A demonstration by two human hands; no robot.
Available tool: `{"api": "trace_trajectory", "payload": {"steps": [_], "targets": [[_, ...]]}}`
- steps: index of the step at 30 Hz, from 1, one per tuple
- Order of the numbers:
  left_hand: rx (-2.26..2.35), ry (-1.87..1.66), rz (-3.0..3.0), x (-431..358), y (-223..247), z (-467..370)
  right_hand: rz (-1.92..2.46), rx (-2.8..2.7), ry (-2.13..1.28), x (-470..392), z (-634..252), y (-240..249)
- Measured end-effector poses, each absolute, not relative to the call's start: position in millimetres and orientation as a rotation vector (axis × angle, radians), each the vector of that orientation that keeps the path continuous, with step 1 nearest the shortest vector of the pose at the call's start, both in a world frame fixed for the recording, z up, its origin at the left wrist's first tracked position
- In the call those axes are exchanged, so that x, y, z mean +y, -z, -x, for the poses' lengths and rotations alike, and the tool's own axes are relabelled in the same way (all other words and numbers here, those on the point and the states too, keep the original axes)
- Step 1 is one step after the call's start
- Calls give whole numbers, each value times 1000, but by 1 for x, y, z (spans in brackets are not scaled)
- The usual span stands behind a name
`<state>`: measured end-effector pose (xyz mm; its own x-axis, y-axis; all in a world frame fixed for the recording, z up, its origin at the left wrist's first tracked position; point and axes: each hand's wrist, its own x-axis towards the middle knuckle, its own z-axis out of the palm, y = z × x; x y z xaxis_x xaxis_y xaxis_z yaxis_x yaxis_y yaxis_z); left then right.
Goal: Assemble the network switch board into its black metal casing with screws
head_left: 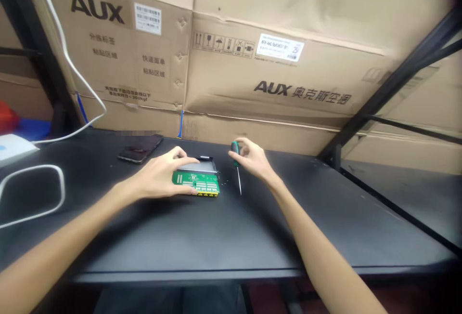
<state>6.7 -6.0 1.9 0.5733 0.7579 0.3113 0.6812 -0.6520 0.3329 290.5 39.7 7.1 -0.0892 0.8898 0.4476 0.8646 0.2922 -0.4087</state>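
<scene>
My left hand (160,174) grips a green circuit board (205,182) at its left side, thumb on the front edge by a row of yellow ports and fingers at the back. The board sits at an open dark metal case (204,165), whose grey inside shows behind it. In my right hand (254,157) is a screwdriver (235,152) with a green and black handle, its thin shaft pointing down to the table. Some tiny dark bits, perhaps screws (224,182), lie between the case and the screwdriver.
A black phone (140,149) lies on the black table (202,242) behind my left hand. A white cable (62,184) loops at the left beside a white box (16,149). Large cardboard cartons (231,78) stand along the back, with black metal frame bars (393,80) at both sides.
</scene>
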Motion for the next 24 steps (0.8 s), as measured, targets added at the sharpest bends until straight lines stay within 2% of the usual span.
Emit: {"api": "trace_trajectory", "payload": {"steps": [2, 8, 16, 24], "targets": [[1206, -700, -2636, -8, -3, -16, 1448, -1811, -42, 33, -289, -17], [1088, -857, -2710, -1, -10, -37, 1312, -1642, -323, 24, -286, -23], [1050, -1087, -2759, 23, -1, -41, 1303, -1625, -291, 31, -290, -12], [996, -1058, -2867, 10, 4, -32, 1244, -1579, -317, 29, -287, -15]]}}
